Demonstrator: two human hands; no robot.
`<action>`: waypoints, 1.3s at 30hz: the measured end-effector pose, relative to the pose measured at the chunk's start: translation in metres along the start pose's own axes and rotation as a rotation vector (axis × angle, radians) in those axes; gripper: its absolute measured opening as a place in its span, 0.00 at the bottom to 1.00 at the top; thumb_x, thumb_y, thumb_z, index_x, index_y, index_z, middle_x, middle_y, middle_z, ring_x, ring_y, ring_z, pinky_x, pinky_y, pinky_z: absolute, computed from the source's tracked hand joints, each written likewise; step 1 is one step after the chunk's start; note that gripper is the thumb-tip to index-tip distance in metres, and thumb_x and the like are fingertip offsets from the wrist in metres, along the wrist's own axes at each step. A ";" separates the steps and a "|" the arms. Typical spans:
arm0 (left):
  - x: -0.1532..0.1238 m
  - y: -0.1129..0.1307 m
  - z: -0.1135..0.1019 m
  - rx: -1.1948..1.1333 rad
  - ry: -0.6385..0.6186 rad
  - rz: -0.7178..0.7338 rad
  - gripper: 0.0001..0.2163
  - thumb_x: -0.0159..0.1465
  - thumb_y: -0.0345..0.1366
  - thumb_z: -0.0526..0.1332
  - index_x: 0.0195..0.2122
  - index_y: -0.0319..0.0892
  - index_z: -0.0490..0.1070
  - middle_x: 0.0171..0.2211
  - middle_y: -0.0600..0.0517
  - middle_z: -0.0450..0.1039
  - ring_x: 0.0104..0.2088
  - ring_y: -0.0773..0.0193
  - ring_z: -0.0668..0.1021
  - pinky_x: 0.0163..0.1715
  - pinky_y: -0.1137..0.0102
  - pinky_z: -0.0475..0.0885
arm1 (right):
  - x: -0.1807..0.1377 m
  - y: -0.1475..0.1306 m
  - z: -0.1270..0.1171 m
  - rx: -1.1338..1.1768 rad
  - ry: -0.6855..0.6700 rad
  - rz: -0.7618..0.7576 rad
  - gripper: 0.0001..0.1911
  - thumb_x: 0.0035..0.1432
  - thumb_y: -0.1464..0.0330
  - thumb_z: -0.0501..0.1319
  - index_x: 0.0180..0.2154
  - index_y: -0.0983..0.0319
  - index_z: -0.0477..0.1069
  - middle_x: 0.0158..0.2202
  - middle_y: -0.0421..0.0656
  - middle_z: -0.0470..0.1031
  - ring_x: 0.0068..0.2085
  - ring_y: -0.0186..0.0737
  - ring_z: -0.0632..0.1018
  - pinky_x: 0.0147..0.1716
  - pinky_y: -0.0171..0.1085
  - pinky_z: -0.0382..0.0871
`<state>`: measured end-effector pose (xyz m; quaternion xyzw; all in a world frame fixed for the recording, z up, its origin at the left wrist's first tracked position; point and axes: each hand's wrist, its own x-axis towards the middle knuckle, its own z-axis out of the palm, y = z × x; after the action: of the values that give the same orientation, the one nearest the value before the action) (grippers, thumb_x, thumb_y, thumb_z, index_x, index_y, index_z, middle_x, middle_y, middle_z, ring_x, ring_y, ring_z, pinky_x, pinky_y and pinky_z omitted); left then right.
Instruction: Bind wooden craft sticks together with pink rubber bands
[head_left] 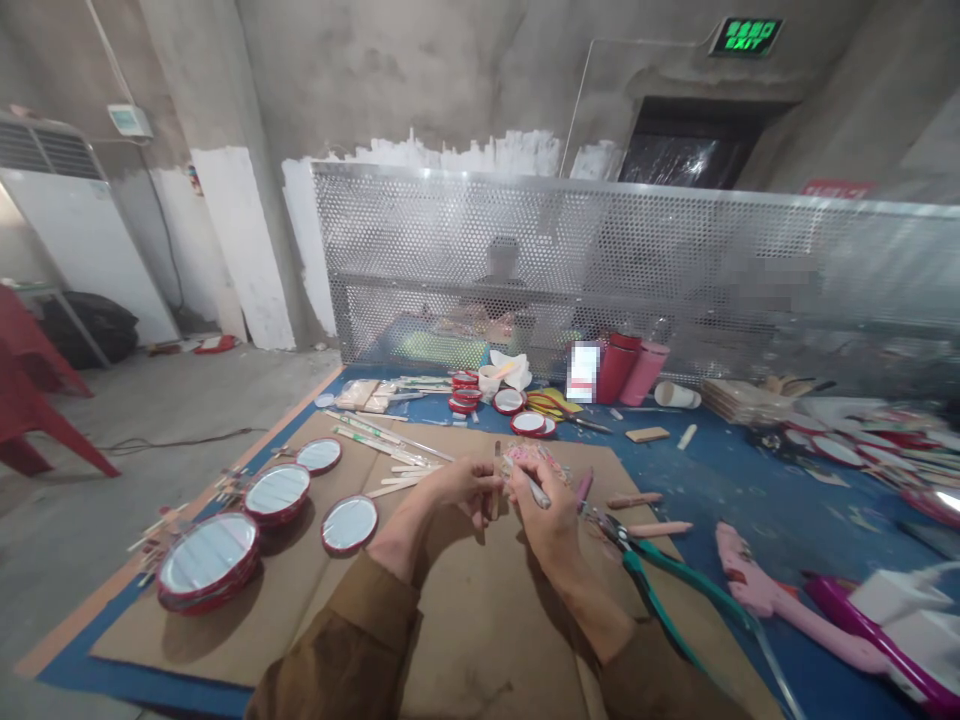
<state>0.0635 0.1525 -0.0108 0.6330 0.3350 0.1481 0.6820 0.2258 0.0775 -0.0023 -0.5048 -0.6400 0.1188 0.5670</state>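
From my remote station, I watch the left hand (466,487) pinch a small stick (496,452), roughly upright above the cardboard (472,630); just right of it, the right hand (547,500) wraps its fingers around a slanting, pale pen-like tool (538,492).

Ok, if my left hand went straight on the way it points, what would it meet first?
Probably your right hand, which looks just ahead of your left hand; the pile of small colourful pieces seems to lie beyond, though depth is unclear here.
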 end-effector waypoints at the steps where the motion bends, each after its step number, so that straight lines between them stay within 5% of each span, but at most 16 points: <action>1: 0.000 0.001 0.000 0.000 0.001 -0.001 0.19 0.64 0.54 0.66 0.35 0.41 0.67 0.22 0.53 0.76 0.19 0.65 0.78 0.22 0.71 0.75 | 0.001 -0.001 0.000 0.013 0.020 0.013 0.12 0.64 0.59 0.59 0.37 0.58 0.76 0.28 0.43 0.80 0.32 0.44 0.81 0.39 0.41 0.75; 39: -0.003 0.004 0.002 -0.008 -0.020 -0.007 0.25 0.61 0.60 0.67 0.32 0.42 0.65 0.21 0.52 0.75 0.19 0.65 0.78 0.23 0.70 0.76 | 0.000 -0.005 -0.001 0.047 -0.023 0.048 0.12 0.64 0.58 0.59 0.36 0.58 0.76 0.28 0.42 0.80 0.30 0.41 0.80 0.41 0.42 0.75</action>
<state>0.0631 0.1501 -0.0060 0.6306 0.3297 0.1410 0.6883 0.2243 0.0752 0.0018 -0.5053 -0.6311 0.1533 0.5682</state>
